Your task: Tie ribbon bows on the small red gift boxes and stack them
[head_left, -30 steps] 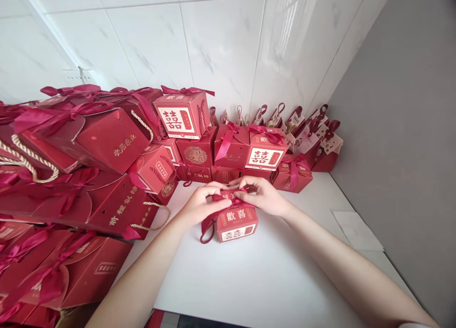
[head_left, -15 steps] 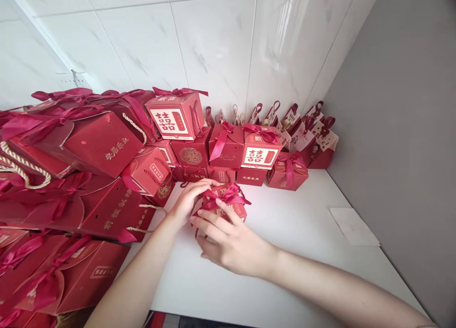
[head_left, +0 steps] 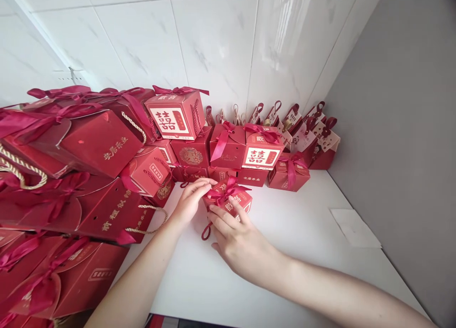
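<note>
A small red gift box [head_left: 232, 205] with a crimson ribbon bow [head_left: 230, 190] on its lid sits on the white tabletop, held between my two hands. My left hand [head_left: 191, 199] is at its far left side, fingertips against the top edge by the bow. From the front, my right hand [head_left: 231, 235] grips it, with the fingers bent over the lid's near edge and the thumb lower down. A dark red cord loop [head_left: 206, 231] hangs out at the box's left, beside the right fingers. The box's underside is hidden.
Stacked red gift boxes [head_left: 123, 204] fill the left side. Behind stands a row of boxes [head_left: 261, 149], with tagged, ribbon-looped boxes [head_left: 322, 138] at the back right. A white paper sheet [head_left: 355, 228] lies by the grey panel [head_left: 402, 142]. A tiled wall [head_left: 213, 43] closes the back.
The gift box and my right hand have shifted a little to the right. More of the box's front and the cord loop show now. My left hand has moved slightly the same way.
</note>
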Tool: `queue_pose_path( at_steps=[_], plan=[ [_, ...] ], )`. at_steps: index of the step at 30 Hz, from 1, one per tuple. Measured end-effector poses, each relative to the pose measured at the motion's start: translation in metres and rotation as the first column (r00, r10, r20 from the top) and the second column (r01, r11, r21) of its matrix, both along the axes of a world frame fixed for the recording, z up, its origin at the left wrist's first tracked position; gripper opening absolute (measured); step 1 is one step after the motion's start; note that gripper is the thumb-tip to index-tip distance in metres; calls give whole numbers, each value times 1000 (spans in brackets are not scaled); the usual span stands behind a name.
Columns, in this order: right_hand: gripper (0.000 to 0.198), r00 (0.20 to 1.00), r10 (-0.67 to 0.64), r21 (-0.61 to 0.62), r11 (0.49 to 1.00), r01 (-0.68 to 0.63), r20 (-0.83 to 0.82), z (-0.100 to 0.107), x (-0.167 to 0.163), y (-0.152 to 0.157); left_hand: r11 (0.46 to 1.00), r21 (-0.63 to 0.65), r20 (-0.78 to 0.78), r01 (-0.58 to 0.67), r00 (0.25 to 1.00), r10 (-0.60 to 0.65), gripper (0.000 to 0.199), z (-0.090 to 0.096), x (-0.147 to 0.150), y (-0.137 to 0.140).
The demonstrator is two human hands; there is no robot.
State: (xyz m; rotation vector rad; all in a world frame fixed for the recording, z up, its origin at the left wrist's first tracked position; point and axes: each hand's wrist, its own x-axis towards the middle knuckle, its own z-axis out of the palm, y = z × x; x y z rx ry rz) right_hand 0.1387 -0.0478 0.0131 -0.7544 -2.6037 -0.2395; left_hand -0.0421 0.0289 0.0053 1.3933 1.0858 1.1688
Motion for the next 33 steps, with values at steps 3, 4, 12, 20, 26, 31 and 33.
queue_pose_path(
  at_steps=[3, 4, 12, 20, 26, 31, 33],
  plan=[
    [25, 999, 23, -114, 993, -28, -50, 21, 10, -4, 997, 17, -23, -69, 997, 70, 19, 1, -1, 0],
    [25, 997, 37, -139, 989, -46, -65, 29, 14, -5, 997, 8, -23, -72, 997, 72, 19, 1, -1, -1],
    [33, 990, 105, -187, 975, -121, -94, 44, 23, 3, 997, -68, -7, -42, 999, 41, 21, 2, 1, -2],
    [45, 997, 75, 28, 997, -75, 28, 8, 7, 12, 999, -12, -50, -38, 998, 37, 20, 2, 1, -1],
    [39, 997, 63, 109, 992, -68, 45, 6, 5, 13, 1000, -20, -56, 24, 998, -25, 23, 4, 2, -3],
    [42, 998, 64, 38, 997, -63, -14, 9, 7, 12, 1000, -7, -78, 17, 997, -17, 25, 7, 1, -2],
    [44, 995, 75, -7, 997, -76, -60, 14, 10, 12, 1000, 22, -104, 17, 995, -14, 27, 8, 1, -2]
  ],
)
